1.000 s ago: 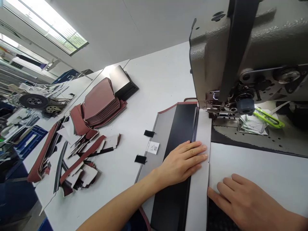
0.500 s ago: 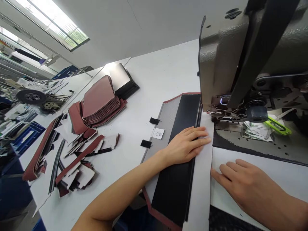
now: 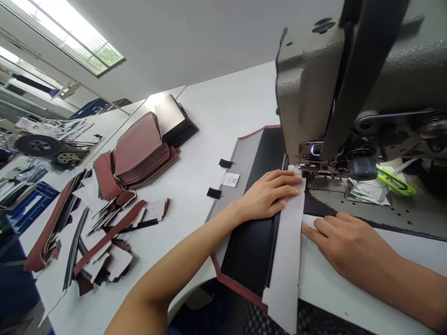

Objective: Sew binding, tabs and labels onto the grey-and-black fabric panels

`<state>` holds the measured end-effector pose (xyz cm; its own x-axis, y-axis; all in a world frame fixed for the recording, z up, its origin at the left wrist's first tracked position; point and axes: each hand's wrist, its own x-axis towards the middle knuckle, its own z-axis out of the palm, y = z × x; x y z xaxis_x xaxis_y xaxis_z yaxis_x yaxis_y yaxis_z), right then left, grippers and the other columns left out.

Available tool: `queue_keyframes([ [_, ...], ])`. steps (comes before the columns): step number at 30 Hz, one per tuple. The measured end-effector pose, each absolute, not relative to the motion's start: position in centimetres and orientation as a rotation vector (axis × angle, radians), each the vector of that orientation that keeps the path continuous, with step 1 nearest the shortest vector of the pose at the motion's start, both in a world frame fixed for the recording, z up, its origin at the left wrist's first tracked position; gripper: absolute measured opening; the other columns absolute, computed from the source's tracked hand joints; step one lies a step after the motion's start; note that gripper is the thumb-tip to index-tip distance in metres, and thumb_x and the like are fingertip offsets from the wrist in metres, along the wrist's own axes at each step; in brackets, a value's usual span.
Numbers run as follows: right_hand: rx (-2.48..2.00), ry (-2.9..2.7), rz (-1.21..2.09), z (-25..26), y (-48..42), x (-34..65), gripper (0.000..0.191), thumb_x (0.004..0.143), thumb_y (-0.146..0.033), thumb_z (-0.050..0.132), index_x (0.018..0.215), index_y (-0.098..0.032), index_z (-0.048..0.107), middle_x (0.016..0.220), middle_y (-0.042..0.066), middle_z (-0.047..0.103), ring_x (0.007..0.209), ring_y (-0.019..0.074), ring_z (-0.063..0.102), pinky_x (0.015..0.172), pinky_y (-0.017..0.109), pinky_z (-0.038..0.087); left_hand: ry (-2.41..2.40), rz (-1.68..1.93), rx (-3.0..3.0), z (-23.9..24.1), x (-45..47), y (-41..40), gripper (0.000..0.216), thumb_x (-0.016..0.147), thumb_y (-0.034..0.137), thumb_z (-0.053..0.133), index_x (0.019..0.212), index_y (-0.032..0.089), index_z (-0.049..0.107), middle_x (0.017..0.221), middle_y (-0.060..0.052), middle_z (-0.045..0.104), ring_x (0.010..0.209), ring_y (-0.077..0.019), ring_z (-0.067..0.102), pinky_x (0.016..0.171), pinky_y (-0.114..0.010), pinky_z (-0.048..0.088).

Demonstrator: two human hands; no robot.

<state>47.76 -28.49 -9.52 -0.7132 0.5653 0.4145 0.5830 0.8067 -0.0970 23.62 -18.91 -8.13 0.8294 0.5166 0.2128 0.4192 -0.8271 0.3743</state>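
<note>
A large grey sewing machine [image 3: 349,70] fills the upper right. Under its presser foot [image 3: 307,170] runs a layered workpiece: a black panel [image 3: 254,242] with a maroon edge, and a white strip [image 3: 288,251] along its right side. My left hand [image 3: 268,195] lies flat, fingers stretched, on the black panel and the strip's top, close to the foot. My right hand [image 3: 344,244] presses flat on a white sheet [image 3: 349,298], fingertips touching the strip's right edge.
A stack of maroon pieces [image 3: 143,149] and black pieces [image 3: 174,118] sits at the left, with loose offcuts [image 3: 101,237] nearer. Two black tabs [image 3: 213,192] and a small label [image 3: 232,180] lie beside the panel. Green snips [image 3: 394,179] rest on paper tags behind the needle.
Both hands have slid forward toward the presser foot, and the workpiece has fed further under the machine, its near end now hanging off the table's edge.
</note>
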Motion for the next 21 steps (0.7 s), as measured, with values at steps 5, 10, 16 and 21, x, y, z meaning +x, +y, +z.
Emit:
queue_keyframes([
  [5, -0.800, -2.538, 0.050, -9.7, -29.6, 47.7, 0.028, 0.082, 0.000, 0.045, 0.098, -0.014, 0.065, 0.069, -0.001, 0.050, 0.059, 0.0162, 0.044, 0.062, 0.034, 0.029, 0.825, 0.412, 2.668, -7.3, 23.3, -22.3, 0.027, 0.099, 0.012, 0.045, 0.113, 0.021, 0.067, 0.134, -0.006, 0.068, 0.136, -0.0216, 0.055, 0.116, -0.042, 0.042],
  [10, -0.794, -2.561, 0.042, -9.7, -30.0, 47.8, 0.033, 0.079, -0.001, 0.047, 0.104, -0.013, 0.064, 0.068, -0.001, 0.051, 0.058, 0.0158, 0.045, 0.060, 0.033, 0.030, 0.959, 0.372, 2.614, -7.3, 23.1, -24.4, 0.024, 0.102, 0.025, 0.049, 0.120, 0.021, 0.064, 0.130, -0.009, 0.068, 0.144, -0.0244, 0.047, 0.125, -0.049, 0.025],
  [16, -0.811, -2.591, 0.006, -9.5, -29.5, 48.0, 0.036, 0.082, -0.001, 0.046, 0.111, -0.013, 0.064, 0.069, -0.001, 0.052, 0.059, 0.0144, 0.047, 0.061, 0.033, 0.031, 0.907, 0.381, 2.679, -8.0, 23.3, -23.8, 0.031, 0.104, 0.021, 0.045, 0.126, 0.028, 0.066, 0.141, -0.002, 0.064, 0.149, -0.0227, 0.041, 0.126, -0.047, 0.019],
  [21, -0.894, -2.576, 0.013, -9.6, -28.6, 48.4, 0.036, 0.086, 0.001, 0.045, 0.109, -0.015, 0.066, 0.068, -0.002, 0.051, 0.056, 0.0134, 0.045, 0.060, 0.032, 0.029, 0.943, 0.335, 2.694, -8.2, 23.8, -22.3, 0.032, 0.107, 0.027, 0.043, 0.128, 0.029, 0.066, 0.143, -0.001, 0.063, 0.150, -0.0223, 0.039, 0.127, -0.049, 0.016],
])
